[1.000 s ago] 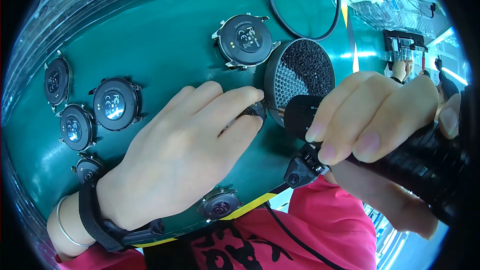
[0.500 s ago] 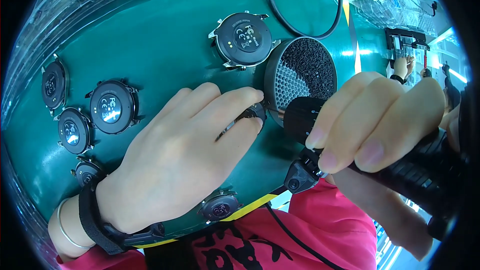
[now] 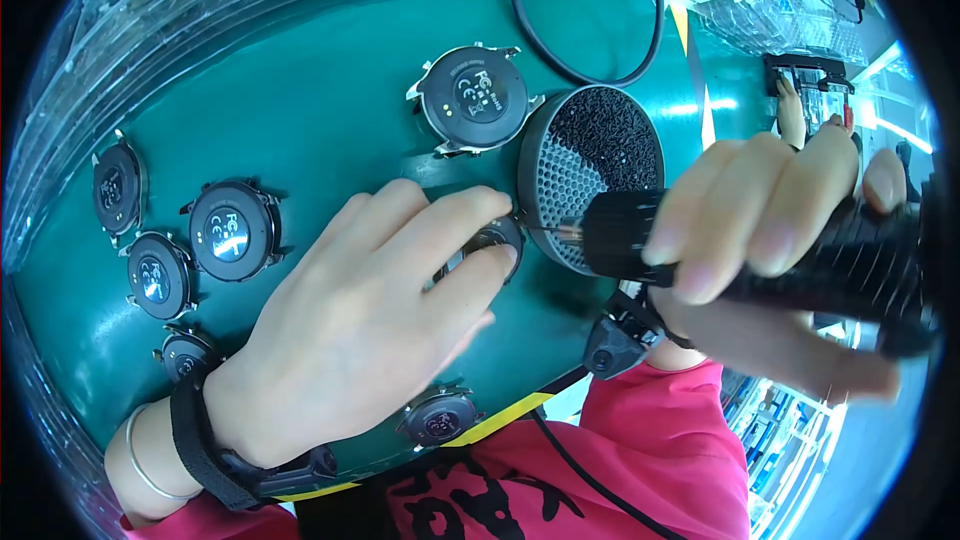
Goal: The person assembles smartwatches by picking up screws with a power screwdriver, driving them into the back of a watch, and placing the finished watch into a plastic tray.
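My left hand (image 3: 350, 310) grips a dark round watch case (image 3: 500, 237) at its edge, between thumb and fingers; much of the case is hidden by them. My right hand (image 3: 770, 220), partly smeared by motion, is wrapped round a black electric screwdriver (image 3: 620, 233). Its thin bit points left and meets the edge of the held case, though the exact contact is too small to tell. Just beyond the bit stands a round grey dish (image 3: 528, 175) with a perforated plate, partly covered by small black screws (image 3: 610, 130).
One watch case (image 3: 475, 98) lies face down behind the dish. Several more, such as this case (image 3: 235, 230), lie at the left, and another case (image 3: 440, 418) by the front edge. A black cable (image 3: 520, 15) loops behind. At far right shows another person's hand (image 3: 790, 115).
The screwdriver has swung to a more level angle, and the fingers of my right hand have shifted on it. My left hand still holds the watch case. The whole view has shifted slightly.
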### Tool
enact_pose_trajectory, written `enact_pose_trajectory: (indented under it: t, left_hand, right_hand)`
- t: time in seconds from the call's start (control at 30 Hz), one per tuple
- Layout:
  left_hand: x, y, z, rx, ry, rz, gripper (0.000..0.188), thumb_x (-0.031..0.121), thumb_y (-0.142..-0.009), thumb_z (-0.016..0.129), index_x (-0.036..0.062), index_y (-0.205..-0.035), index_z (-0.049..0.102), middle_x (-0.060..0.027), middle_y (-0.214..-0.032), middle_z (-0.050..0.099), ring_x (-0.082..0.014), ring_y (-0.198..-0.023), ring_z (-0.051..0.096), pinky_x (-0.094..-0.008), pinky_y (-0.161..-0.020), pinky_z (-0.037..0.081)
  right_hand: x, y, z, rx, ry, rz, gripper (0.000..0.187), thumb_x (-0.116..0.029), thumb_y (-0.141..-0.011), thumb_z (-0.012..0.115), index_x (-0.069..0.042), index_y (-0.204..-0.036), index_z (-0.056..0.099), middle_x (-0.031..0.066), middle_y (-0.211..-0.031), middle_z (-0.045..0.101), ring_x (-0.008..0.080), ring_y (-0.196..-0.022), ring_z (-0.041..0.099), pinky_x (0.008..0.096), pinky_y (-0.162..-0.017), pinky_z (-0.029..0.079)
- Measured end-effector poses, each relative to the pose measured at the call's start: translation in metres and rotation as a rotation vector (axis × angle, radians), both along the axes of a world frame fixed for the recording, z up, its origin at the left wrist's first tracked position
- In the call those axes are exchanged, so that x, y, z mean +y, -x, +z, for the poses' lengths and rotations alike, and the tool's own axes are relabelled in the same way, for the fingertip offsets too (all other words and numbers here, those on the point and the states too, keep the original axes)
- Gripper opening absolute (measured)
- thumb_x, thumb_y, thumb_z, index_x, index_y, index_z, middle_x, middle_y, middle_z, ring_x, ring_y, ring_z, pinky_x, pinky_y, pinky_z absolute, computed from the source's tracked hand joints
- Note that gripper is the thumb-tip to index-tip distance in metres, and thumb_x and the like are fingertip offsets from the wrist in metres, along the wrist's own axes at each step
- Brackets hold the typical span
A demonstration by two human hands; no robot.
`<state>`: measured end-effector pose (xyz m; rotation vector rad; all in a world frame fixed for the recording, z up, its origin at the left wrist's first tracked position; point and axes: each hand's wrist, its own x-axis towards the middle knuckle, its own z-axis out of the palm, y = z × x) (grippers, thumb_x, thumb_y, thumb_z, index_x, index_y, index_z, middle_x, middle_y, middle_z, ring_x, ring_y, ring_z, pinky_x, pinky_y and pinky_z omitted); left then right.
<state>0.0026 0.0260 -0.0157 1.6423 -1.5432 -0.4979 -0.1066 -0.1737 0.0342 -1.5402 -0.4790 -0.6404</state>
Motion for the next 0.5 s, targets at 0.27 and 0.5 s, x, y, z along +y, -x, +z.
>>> enact_pose_trajectory:
  t: [0.27, 0.5]
  left_hand:
    - [0.002, -0.007, 0.010, -0.003, -0.085, 0.017, 0.052, 0.009, -0.064, 0.083, 0.0097, -0.114, 0.068, -0.0105, -0.124, 0.057, -0.0280, -0.091, 0.057, -0.0373, -0.080, 0.046]
    - [-0.002, -0.004, -0.001, -0.097, 0.015, -0.018, 0.051, 0.002, -0.065, 0.077, 0.0108, -0.114, 0.068, -0.0103, -0.126, 0.059, -0.0316, -0.106, 0.059, -0.0405, -0.085, 0.044]
  right_hand:
    - [-0.025, 0.005, 0.015, 0.141, 0.025, -0.130, 0.089, -0.079, -0.083, 0.054, -0.002, -0.126, 0.049, 0.0121, -0.093, 0.058, 0.0225, -0.062, 0.062, 0.0374, -0.054, 0.054]
    - [-0.014, 0.002, 0.010, 0.138, -0.011, -0.195, 0.089, -0.079, -0.082, 0.055, -0.003, -0.128, 0.048, 0.0114, -0.096, 0.059, 0.0226, -0.064, 0.063, 0.0366, -0.056, 0.055]
